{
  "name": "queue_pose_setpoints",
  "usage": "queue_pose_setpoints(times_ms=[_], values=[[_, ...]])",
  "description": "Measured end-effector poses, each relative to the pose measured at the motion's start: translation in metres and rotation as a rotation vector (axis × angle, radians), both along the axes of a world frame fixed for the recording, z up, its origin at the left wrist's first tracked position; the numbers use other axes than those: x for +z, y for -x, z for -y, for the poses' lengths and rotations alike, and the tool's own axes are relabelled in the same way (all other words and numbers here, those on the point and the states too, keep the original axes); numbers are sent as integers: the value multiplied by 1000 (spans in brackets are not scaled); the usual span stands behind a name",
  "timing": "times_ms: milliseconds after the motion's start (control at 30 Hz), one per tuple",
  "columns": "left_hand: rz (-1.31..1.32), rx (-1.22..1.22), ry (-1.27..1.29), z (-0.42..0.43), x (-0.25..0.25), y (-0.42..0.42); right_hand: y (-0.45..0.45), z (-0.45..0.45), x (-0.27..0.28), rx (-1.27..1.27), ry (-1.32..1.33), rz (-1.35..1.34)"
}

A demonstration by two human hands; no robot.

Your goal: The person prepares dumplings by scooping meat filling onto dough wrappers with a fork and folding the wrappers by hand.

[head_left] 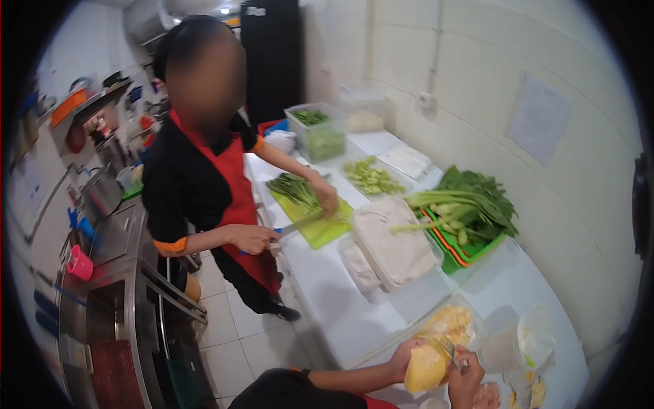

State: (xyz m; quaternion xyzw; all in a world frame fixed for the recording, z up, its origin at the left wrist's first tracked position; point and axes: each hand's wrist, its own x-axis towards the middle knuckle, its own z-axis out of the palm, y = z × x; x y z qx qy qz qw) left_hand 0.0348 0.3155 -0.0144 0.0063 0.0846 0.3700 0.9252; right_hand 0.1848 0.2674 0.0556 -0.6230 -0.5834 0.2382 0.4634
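Note:
My left hand (403, 356) is closed around a rounded yellow piece of food (426, 368), whose exact kind I cannot make out. In my right hand (466, 377) is a metal fork (447, 347), its tines touching or close against the top of the yellow piece. Just beyond both hands sits a clear container (479, 322) with yellow-orange food (452, 323) in it. A small bowl of pinkish food (486, 395) lies close to my right hand, partly cut off by the frame's lower edge.
Across the white table (320, 300), a co-worker (204, 163) cuts greens with a knife (300, 223) on a green cutting board (325, 232). Covered tubs (395, 238) and baskets of leafy greens (470, 204) stand midway. To my right is a clear tub (501, 349).

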Motion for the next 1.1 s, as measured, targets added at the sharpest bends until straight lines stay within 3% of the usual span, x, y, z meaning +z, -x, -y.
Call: queue_pose_setpoints(times_ms=[33, 100, 167, 233, 333, 533, 667, 767, 833, 933, 1033, 1100], values=[[-56, -31, 23, -1, -2, -2, -4, -5, -9, 15, -147, 67], [451, -79, -72, -3, -12, 1, -5, -4, 4, 6, -319, 192], [486, -75, -40, 2, -1, 5, 7, 0, 22, -1, -340, 269], [472, -55, -45, 2, 7, 7, 6, 4, 17, 21, -335, 306], [101, 42, -17, 6, 29, 9, 3, 10, 12, 54, -331, 327], [110, 36, -58, 10, 41, 12, -5, 19, 12, 131, -357, 359], [-92, -33, -147, 13, 38, 14, 0, 18, 15, 105, -395, 401], [-52, -71, -219, 16, 35, 18, 0, 22, 21, 123, -291, 493], [14, -71, -210, 17, 33, 20, -1, 22, 20, 154, -332, 426], [235, -45, 108, 16, 44, 17, -5, 23, 17, 200, -314, 197], [131, -151, -25, 15, 24, 17, -5, 26, 25, 217, -190, -19], [-154, -190, -53, 16, 36, 15, -7, 26, 24, 229, -150, -105]])
